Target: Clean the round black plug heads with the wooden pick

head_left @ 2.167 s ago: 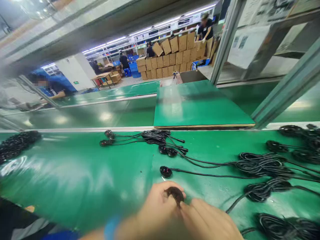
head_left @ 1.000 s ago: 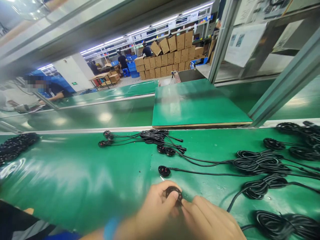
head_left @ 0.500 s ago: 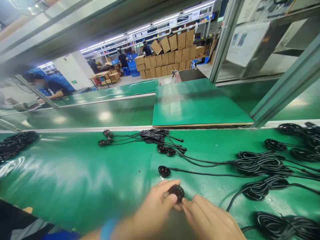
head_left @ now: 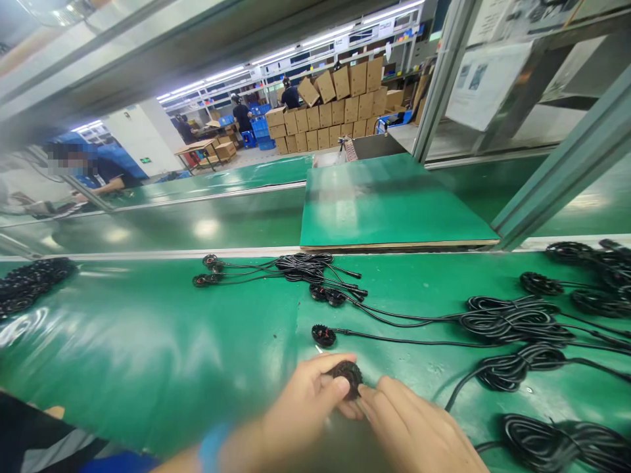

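Between the thumb and fingers of my left hand [head_left: 308, 394] is a small black round part with a toothed rim [head_left: 347, 378], held just above the green work surface. My right hand [head_left: 411, 417] is closed in a pinch at the part's right edge. Its fingers mostly hide what they grip, which looks like the part's black cable. A black cable [head_left: 456, 391] runs from behind this hand to a coiled bundle [head_left: 522, 368]. Just beyond my left hand lies another toothed round part [head_left: 323, 335] with its cable stretched to the right.
Several cabled round parts [head_left: 303, 266] lie near the back edge. More coiled cables [head_left: 517, 318] cover the right side, with another coil [head_left: 557, 437] at front right. A pile of black parts [head_left: 34, 282] sits far left. A raised green board [head_left: 389, 203] and metal posts stand beyond.
The round part has turned or tilted slightly in my left hand. My right hand stays at its edge, with only a slight shift of the fingers.
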